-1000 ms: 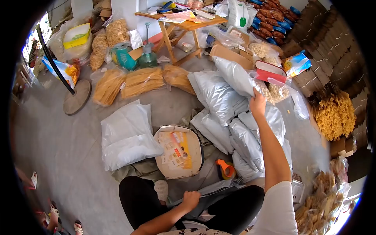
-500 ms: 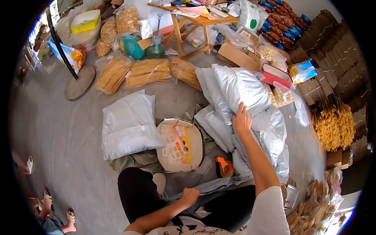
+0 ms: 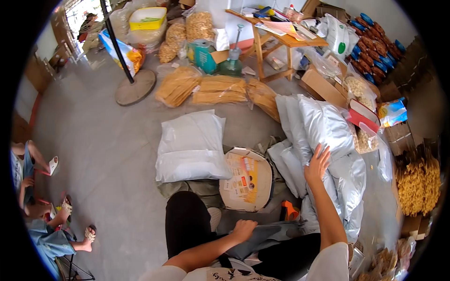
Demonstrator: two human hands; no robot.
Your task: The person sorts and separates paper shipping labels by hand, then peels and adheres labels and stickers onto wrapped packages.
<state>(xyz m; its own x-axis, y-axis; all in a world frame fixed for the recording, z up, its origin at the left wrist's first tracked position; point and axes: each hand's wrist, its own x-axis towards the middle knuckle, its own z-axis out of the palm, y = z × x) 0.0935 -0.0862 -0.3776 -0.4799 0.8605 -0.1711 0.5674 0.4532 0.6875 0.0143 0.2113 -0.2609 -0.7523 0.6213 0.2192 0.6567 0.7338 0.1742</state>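
Observation:
My left hand [image 3: 244, 230] is closed in my lap, gripping the edge of a grey plastic bag [image 3: 276, 230]. My right hand [image 3: 317, 166] reaches forward with fingers spread over a pile of silvery-white mailing bags [image 3: 328, 124], at the near end of the top bag. Whether its fingertips press on the bag I cannot tell. Before me, a shallow cardboard tray [image 3: 268, 175] holds printed cards and leaflets [image 3: 243, 175]. Left of the tray lies one full white mailing bag [image 3: 191, 147]. An orange tape dispenser [image 3: 290, 211] rests on the floor between tray and pile.
Flat packs of yellow-brown food sticks [image 3: 219, 90] lie beyond the tray. A wooden table [image 3: 295, 41] with papers stands behind. At left are a pole on a round base [image 3: 135, 89] and a seated person's legs [image 3: 49, 234]. Boxes and bagged goods line the right.
The view has turned left, shifting the scene rightward and bringing more of the seated person into sight. My right hand's fingers have spread apart. My left hand keeps its grip on the grey bag.

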